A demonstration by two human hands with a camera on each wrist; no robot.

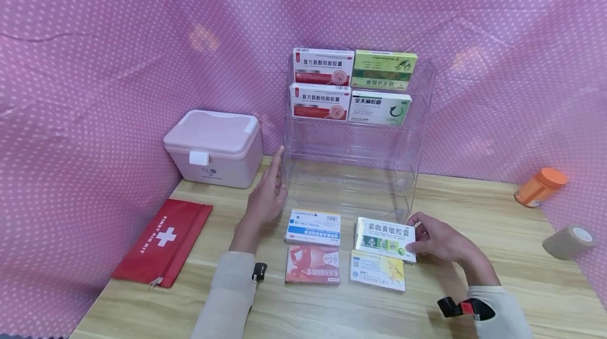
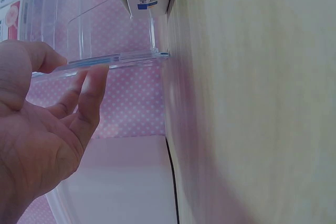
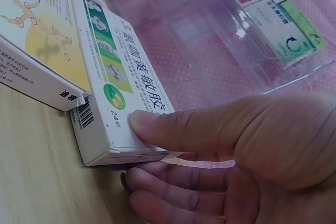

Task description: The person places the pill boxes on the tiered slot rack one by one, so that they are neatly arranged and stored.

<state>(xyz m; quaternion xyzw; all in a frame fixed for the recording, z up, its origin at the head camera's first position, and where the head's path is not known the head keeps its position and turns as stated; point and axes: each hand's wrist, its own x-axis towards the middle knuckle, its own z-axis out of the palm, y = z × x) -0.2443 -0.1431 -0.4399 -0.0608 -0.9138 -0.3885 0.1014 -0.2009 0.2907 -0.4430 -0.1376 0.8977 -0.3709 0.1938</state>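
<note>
While our right hand (image 1: 441,239) is pinching the 氨咖黄敏胶囊 box (image 1: 379,231): we are pressing the thumb on its printed face near the right end, with the other fingers curling at that short end; how far they are reaching beneath, we cannot tell.
Box position: we are finding it face up over the wooden table (image 1: 341,312), before the clear display rack (image 1: 343,157), with the yellow-and-white box (image 1: 378,271) just beside its near long edge; whether the pinched end is lifting, we cannot tell.
Weight: reading "24粒" on the face, we are judging it light, easily carried in one pinch.
Card walls: we are expecting thin, fairly stiff card, firm along the folds and crushable mid-face.
Printed finish: it is looking smooth, so we are guessing at some slip under dry fingertips.
Best hold: we are favouring the right short end, gripping close to its edges, since the yellow-and-white box is crowding the near side.
Rack side panel: our left hand (image 1: 265,199) is pinching its edge between thumb and fingers; we are judging the plastic rigid, slick and possibly brittle, so steady, gentle pressure is suiting it.
</note>
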